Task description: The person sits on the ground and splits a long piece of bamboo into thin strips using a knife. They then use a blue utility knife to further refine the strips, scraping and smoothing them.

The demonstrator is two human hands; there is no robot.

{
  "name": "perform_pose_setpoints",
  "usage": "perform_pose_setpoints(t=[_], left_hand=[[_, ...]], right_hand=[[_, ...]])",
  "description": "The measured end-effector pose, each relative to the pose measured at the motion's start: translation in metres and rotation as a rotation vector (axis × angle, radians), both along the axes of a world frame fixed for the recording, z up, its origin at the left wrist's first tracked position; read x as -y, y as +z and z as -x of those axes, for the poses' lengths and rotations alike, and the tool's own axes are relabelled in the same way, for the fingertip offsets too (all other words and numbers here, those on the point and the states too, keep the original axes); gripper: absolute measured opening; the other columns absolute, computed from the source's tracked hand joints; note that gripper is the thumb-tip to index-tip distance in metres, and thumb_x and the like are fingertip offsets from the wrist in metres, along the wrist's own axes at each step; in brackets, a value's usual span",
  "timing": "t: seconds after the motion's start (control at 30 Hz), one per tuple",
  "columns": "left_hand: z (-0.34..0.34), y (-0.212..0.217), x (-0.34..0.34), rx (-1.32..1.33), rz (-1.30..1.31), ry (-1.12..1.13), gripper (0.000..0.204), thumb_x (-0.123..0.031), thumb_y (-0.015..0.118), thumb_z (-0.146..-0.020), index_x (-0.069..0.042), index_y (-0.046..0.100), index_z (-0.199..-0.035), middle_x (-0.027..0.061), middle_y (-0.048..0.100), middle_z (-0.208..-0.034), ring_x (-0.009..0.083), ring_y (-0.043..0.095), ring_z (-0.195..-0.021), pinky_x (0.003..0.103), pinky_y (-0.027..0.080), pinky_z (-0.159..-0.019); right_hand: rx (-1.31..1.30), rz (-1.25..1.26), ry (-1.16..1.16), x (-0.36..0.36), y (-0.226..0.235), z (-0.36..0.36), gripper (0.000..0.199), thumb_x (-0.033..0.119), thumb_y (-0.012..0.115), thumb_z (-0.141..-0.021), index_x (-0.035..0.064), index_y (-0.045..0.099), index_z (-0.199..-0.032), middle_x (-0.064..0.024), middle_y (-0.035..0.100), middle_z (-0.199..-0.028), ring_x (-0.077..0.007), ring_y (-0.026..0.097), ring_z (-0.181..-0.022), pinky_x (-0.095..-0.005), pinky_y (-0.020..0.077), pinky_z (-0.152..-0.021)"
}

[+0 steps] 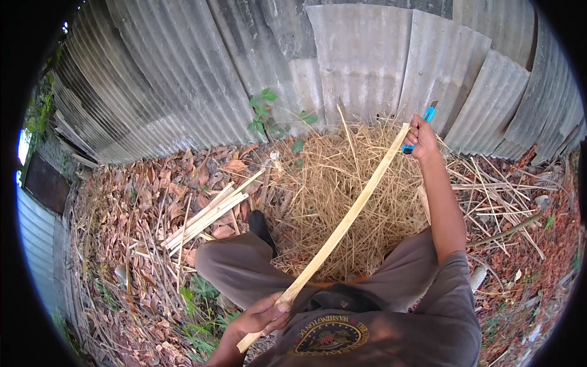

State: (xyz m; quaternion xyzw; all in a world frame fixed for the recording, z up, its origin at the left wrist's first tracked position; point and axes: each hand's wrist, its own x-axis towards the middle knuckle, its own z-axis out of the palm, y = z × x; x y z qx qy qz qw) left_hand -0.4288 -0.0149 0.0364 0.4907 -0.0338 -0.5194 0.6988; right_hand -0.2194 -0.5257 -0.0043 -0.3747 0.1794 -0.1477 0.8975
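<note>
A long, pale bamboo strip (342,229) runs slantwise across my lap, from low on the left up to the far right. Near its lower end my left hand (265,313) is closed round it. At the upper end, my right hand (420,138) is wrapped round a blue utility knife (429,114), its dark blade pointing up and away. The strip's upper tip meets the fingers of that same hand; how it is pinched there is partly hidden.
A heap of straw-like shavings (361,196) lies between my legs. Several split strips (211,214) rest on dry leaves (165,189) at left. Thin sticks (498,196) are scattered at right. Corrugated metal sheets (361,61) form a fence ahead, with a green plant (263,113) at its foot.
</note>
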Motion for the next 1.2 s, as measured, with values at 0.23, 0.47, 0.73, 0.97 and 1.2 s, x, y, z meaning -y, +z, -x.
perform_pose_setpoints(t=[0.23, 0.47, 0.73, 0.97, 1.2], left_hand=[[0.003, 0.001, -0.03, 0.061, -0.142, 0.274, 0.013, -0.022, 0.041, -0.103, -0.01, 0.045, -0.106, -0.0022, 0.035, -0.052, 0.008, 0.028, -0.038, 0.022, 0.027, -0.045], [-0.015, -0.006, -0.002, 0.342, -0.101, 0.288, 0.02, -0.025, 0.038, -0.104, -0.006, 0.041, -0.106, -0.0014, 0.036, -0.052, 0.0079, 0.03, -0.038, 0.022, 0.031, -0.041], [-0.062, -0.01, 0.083, 0.389, 0.041, 0.378, 0.02, -0.027, 0.038, -0.105, -0.007, 0.04, -0.106, -0.0016, 0.038, -0.055, 0.0069, 0.034, -0.041, 0.02, 0.032, -0.038], [-0.069, 0.004, 0.12, 0.386, 0.022, 0.331, 0.02, -0.027, 0.036, -0.105, -0.008, 0.039, -0.109, -0.0018, 0.039, -0.056, 0.0064, 0.035, -0.042, 0.02, 0.033, -0.038], [-0.068, 0.003, 0.122, 0.174, 0.186, 0.297, 0.018, -0.028, 0.036, -0.105, -0.011, 0.041, -0.101, -0.0014, 0.035, -0.055, 0.008, 0.031, -0.038, 0.022, 0.028, -0.039]], right_hand=[[-0.023, -0.046, -0.411, 0.108, -0.015, 0.028, 0.033, 0.027, 0.047, -0.099, 0.0154, 0.04, -0.069, 0.0036, 0.024, -0.048, -0.0101, 0.022, -0.036, -0.0286, 0.0204, -0.037], [-0.885, 1.913, 0.135, 0.109, -0.05, 0.056, 0.074, 0.063, 0.065, -0.077, -0.0045, 0.062, -0.106, -0.022, 0.067, -0.092, -0.0353, 0.066, -0.094, -0.0438, 0.0509, -0.079], [-0.005, 1.672, 0.435, -0.141, 0.037, 0.081, 0.071, 0.075, 0.057, -0.077, 0.0046, 0.067, -0.083, -0.0107, 0.058, -0.057, -0.0271, 0.061, -0.055, -0.042, 0.0465, -0.053], [0.339, 1.785, 0.325, -0.179, 0.012, 0.096, 0.062, 0.069, 0.063, -0.075, 0.0094, 0.057, -0.059, -0.0068, 0.048, -0.045, -0.0302, 0.053, -0.043, -0.0399, 0.0424, -0.045], [0.253, 1.869, 0.218, -0.16, 0.009, 0.078, 0.067, 0.073, 0.058, -0.077, 0.0101, 0.054, -0.055, -0.0071, 0.047, -0.045, -0.0292, 0.053, -0.041, -0.0396, 0.0409, -0.042]])
